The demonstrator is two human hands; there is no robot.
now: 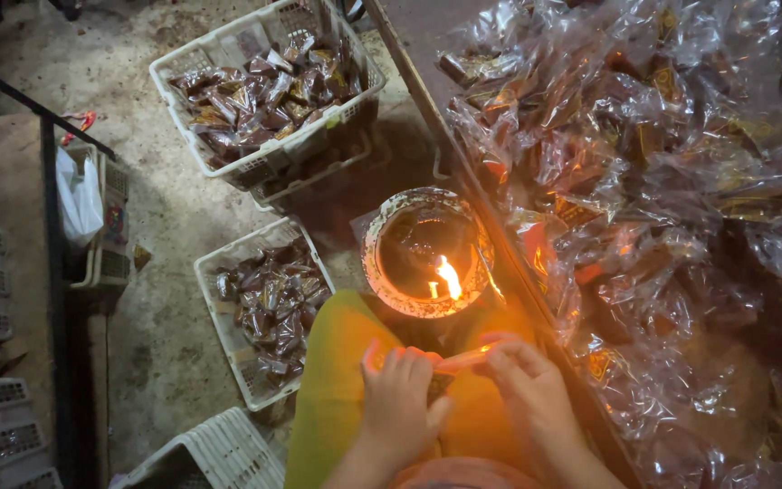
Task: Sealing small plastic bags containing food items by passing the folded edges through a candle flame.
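Right of both hands, the desk (427, 36) carries a heap of clear-wrapped packets (644, 181), light and crinkly. Ahead of the fingers a small oil lamp (425, 252) burns with an open flame. Baskets (264, 91) of wrapped sweets sit further ahead and to the left on the floor. Left hand (398, 407) and right hand (529, 391) pinch one small wrapped packet (460, 360) between them, just behind the flame. It looks thin, slippery and heat-soft; its edges seem the safest hold.
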